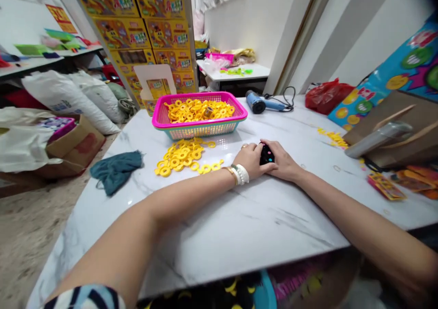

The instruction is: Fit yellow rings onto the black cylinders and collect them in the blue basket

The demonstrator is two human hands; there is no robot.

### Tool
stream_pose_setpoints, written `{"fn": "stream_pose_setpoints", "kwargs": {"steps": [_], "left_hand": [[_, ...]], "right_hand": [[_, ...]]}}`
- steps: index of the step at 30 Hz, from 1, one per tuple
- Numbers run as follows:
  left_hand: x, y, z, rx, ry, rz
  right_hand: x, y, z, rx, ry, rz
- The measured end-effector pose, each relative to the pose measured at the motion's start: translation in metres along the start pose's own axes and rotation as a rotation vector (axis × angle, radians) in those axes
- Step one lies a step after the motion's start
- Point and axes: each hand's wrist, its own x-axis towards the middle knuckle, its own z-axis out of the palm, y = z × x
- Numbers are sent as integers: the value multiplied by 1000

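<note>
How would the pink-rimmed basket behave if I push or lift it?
The basket looks latticed, so it may flex slightly when lifted. Being low and wide, it probably won't tip when pushed. The yellow ring-shaped pieces heaped loosely inside could spill if it tilts.

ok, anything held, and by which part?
A black object with coloured dots, clasped at its sides between left hand and right hand; whether lifted, unclear.

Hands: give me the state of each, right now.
Left hand: closed on one side of a black object with coloured dots.
Right hand: closed on the other side of the same black object.
</note>
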Motion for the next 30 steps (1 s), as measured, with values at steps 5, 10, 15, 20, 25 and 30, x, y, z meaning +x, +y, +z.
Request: {"fn": "stream_pose_setpoints", "kwargs": {"steps": [5,10,15,20,25,30], "left_hand": [[-98,14,-46,-10,-14,36],[-178,27,-91,-22,-23,-52],[-208,30,-102,-45,16,-155],[-203,27,-99,-129,87,-252],[-201,27,-100,-202,124,-237],[-209,26,-104,-234,126,-118]], "right_hand": [[-28,-90,30,82,-20,-102],[-41,-156,56,223,-101,-140],[-43,-169,57,165,-162,-196],[-43,-171,48,115,-187,-156],[-44,-172,46,102,-180,-133],[-50,-171,36,192,-235,-185]]}}
